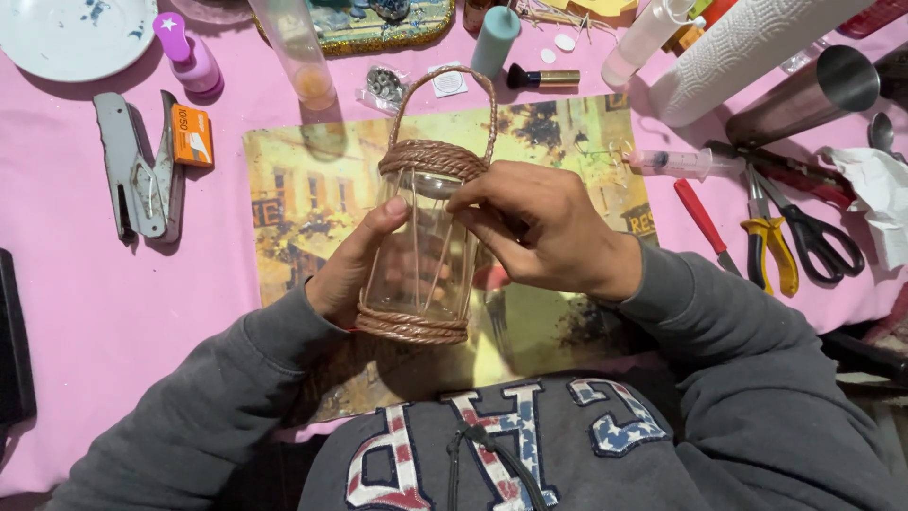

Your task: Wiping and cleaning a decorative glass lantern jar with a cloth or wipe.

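Observation:
A clear glass jar (416, 251) stands at the centre, wrapped with brown twisted cord at its neck and base, with a cord handle (445, 90) arching above. Thin sticks run down its side. My left hand (355, 265) grips the jar from the left. My right hand (539, 227) rests on its upper right, fingertips pinching at a stick near the neck. The jar sits over a printed street-scene picture (303, 199) on a pink tablecloth (85, 303).
Left: a grey staple gun (137, 170), an orange staple box (192, 134), a white plate (76, 33), a pink bottle (192, 59). Right: a syringe (676, 163), a red-handled tool (702, 220), yellow pliers (768, 241), black scissors (818, 237), a paper towel roll (747, 52), a metal cup (804, 95).

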